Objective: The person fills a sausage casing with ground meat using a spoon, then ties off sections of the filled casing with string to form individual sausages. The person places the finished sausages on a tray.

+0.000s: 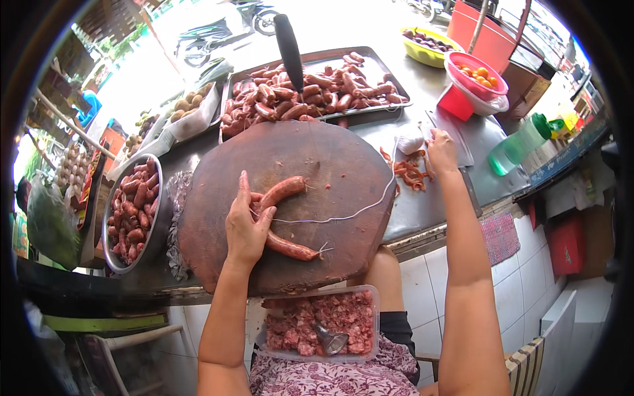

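With the board's middle as our clock centre, we see the left hand (248, 228) just left of it, thumb crossing the bend of a curved sausage (285, 189) that lies on the board; we cannot tell how tightly the fingers close on it. The right hand (442, 152) is well apart at two o'clock, beside a ball of string (410, 142), its fingertips curled, and we cannot tell whether they grip anything. The string (350, 216) trails from the ball across the board to the left hand. Near the ball lie red scraps (414, 175) on the metal table (408, 218). The board (343, 251) is thick, brown and stained. A black-handled knife (288, 49) stands at twelve, before a tray (380, 55) of heaped sausages; we cannot make out its tip. At nine we find a metal bowl (160, 224) of more sausages, and at six a clear tub (373, 323) of minced meat with a metal scoop (330, 338). A green bottle (512, 150) lies between two and three, a pink bowl (457, 72) of orange fruit at two, a yellow bowl (422, 54) at one. Beyond, we see white tiles (422, 284) at four, a wooden stool (142, 338) between seven and eight, and a motorbike (221, 36) in glare at eleven.
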The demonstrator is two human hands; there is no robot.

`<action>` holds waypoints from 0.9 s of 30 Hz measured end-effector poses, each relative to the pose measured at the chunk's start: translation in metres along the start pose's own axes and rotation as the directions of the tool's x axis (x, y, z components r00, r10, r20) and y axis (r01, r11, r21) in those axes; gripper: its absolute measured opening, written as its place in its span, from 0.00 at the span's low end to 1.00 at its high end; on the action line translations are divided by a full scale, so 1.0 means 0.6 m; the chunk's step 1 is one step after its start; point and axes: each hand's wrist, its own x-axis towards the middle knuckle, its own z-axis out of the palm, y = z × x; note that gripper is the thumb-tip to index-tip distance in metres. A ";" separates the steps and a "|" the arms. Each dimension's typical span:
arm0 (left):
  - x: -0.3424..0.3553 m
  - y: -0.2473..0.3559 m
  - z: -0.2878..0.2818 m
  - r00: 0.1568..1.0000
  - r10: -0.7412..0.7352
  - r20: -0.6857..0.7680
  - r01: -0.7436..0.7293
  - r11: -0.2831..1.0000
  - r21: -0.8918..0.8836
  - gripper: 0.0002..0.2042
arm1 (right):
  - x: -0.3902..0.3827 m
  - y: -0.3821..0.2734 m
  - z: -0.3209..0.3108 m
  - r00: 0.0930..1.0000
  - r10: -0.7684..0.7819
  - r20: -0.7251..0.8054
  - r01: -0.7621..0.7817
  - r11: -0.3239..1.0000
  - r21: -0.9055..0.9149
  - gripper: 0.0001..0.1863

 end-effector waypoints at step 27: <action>-0.003 0.003 -0.006 0.996 0.006 0.093 0.012 0.982 -0.188 0.39 | -0.051 -0.071 -0.098 0.952 0.304 -0.040 -0.115 0.476 0.872 0.06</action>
